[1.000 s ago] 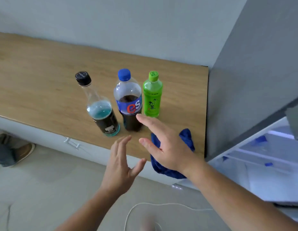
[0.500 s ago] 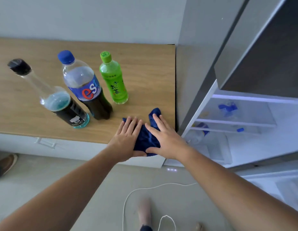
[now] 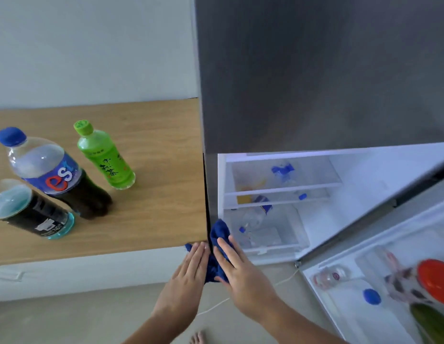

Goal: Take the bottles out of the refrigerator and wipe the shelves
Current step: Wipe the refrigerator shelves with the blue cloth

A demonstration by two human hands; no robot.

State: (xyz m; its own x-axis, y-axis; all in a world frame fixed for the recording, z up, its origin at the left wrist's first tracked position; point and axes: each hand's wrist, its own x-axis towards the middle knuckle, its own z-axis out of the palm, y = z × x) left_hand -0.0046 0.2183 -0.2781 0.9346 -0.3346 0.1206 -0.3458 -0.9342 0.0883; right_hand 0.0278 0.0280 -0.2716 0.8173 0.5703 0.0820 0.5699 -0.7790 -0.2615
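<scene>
Three bottles stand on the wooden counter: a green tea bottle, a dark cola bottle with a blue cap, and a bottle of blue liquid with a black label. My left hand and my right hand press a blue cloth between them, off the counter's front right corner, in front of the open refrigerator's left edge. Inside, the white shelves hold a clear bottle with a blue label, and another clear bottle lies in the lower compartment.
The grey upper refrigerator door is closed above. The open lower door swings out at the right, carrying a small bottle, a red-lidded container and a green item. A white cable lies on the floor.
Both hands have lifted the blue cloth off the counter and carried it right, to the refrigerator's edge. The view has turned right, showing more of the open refrigerator.
</scene>
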